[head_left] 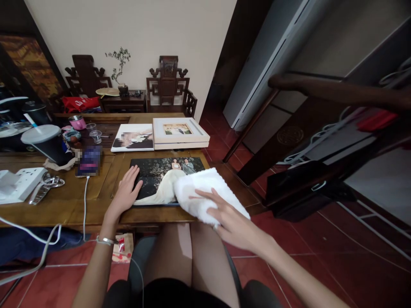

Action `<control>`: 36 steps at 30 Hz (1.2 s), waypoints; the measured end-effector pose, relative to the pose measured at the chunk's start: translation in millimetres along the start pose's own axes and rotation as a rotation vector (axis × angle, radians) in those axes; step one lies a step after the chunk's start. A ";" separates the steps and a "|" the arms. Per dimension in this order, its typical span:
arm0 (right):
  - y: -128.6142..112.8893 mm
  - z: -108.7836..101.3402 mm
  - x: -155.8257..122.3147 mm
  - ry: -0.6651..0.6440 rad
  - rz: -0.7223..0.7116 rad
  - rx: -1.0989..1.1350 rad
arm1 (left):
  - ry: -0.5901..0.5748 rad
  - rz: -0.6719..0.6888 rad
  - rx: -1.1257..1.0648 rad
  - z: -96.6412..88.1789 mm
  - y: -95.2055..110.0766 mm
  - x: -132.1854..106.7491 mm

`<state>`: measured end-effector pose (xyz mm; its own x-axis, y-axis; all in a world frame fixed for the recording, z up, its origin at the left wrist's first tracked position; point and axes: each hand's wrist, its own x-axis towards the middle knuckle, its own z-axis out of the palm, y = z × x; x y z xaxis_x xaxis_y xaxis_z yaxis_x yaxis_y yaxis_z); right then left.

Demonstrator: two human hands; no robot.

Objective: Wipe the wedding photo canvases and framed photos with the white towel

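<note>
A wedding photo panel [157, 177], dark with a couple and a long pale gown, lies on the wooden table near its front edge. My left hand [126, 190] rests with fingers stretched out on the panel's left edge. At the panel's right side, my right hand [224, 216] holds a fluffy white cloth [208, 184] pressed down over the photo's lower right corner. Part of the cloth hangs past the table's front edge. The cloth hides that corner of the panel.
Behind the panel lie a white-edged photo [133, 145] and a cream box [183, 141] with a framed picture. To the left are a phone [89, 161] on a white cable, a lidded cup [48, 143] with a straw, and a power strip [25, 184]. A wooden chair [308, 92] stands right.
</note>
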<state>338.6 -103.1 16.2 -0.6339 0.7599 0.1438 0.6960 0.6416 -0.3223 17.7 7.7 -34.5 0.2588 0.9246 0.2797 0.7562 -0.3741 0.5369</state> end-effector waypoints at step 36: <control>38.9 10.8 149.6 0.071 0.183 -0.209 | 0.019 -0.013 -0.069 -3.7 5.5 -2.5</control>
<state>267.2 34.4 15.1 -0.4713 0.8658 0.1683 0.8558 0.4950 -0.1501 19.0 3.1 -29.3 0.2373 0.9283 0.2864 0.7161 -0.3664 0.5941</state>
